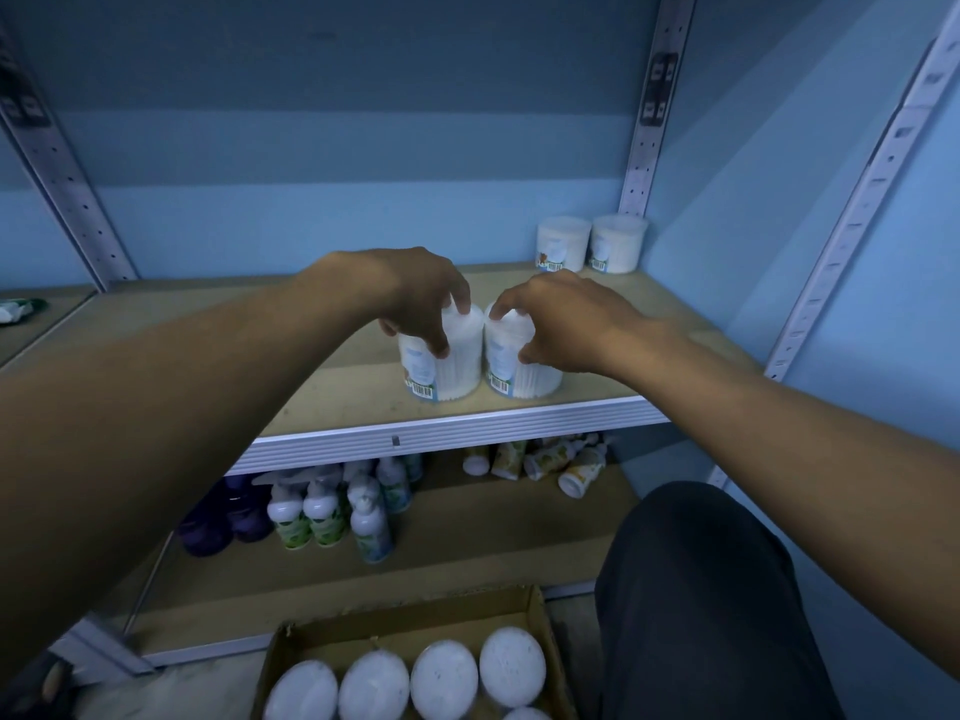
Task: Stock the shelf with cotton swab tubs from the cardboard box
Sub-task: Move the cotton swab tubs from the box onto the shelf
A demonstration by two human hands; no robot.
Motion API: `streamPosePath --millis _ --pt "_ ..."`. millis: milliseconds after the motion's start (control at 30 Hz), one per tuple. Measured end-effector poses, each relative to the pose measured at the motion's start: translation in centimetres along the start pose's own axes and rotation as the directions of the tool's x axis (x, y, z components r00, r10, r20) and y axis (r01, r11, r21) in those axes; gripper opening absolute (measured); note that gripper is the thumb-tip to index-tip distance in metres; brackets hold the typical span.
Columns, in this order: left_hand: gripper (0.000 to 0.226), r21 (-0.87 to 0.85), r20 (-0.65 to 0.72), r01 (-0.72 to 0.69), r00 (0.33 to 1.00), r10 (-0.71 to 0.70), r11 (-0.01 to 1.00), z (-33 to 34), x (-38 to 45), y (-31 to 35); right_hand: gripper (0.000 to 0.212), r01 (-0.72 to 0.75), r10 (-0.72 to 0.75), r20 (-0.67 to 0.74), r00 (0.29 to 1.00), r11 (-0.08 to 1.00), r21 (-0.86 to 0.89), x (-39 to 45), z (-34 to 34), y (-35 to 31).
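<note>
Two clear cotton swab tubs stand side by side near the front edge of the wooden shelf (337,387). My left hand (415,298) grips the left tub (447,371) from above, fingers curled over its lid. My right hand (561,324) grips the right tub (530,379) the same way. Two more tubs (563,244) (618,244) stand at the shelf's back right corner. At the bottom of the view the cardboard box (543,626) holds several white-lidded tubs (444,680).
Perforated metal uprights (644,148) frame the blue-backed shelf bay. The lower shelf (467,543) carries spray bottles (322,511), dark purple bottles (223,517) and toppled small bottles (571,465). My knee in dark trousers (701,589) is at the lower right beside the box.
</note>
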State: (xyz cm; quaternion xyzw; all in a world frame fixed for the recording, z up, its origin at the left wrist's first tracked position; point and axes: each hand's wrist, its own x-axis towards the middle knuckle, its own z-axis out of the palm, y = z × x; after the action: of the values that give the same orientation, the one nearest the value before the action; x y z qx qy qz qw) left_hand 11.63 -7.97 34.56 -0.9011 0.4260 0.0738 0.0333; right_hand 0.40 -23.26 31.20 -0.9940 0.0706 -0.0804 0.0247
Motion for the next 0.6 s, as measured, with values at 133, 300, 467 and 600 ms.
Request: streamPosePath --millis 133,300,467,600 --pt "0.059 -0.009 -0.012 -0.007 1.000 0.007 1.000 0.1 0.3 -0.3 0.058 -0.013 0.013 -0.013 1.000 1.000 0.004 0.5 0.1 0.1" --pt "0.059 -0.001 -0.021 -0.012 1.000 0.012 1.000 0.1 1.2 -0.4 0.058 -0.008 0.009 -0.028 1.000 1.000 0.015 1.5 0.7 0.5" --pt "0.059 -0.010 -0.012 0.000 1.000 0.000 1.000 -0.3 2.6 -0.7 0.056 -0.015 0.015 -0.017 1.000 1.000 -0.002 3.2 0.7 1.2" --pt "0.059 -0.008 -0.011 0.010 1.000 -0.010 1.000 -0.4 4.0 -1.2 0.057 -0.032 0.032 -0.007 0.999 0.999 0.009 4.9 1.0 1.9"
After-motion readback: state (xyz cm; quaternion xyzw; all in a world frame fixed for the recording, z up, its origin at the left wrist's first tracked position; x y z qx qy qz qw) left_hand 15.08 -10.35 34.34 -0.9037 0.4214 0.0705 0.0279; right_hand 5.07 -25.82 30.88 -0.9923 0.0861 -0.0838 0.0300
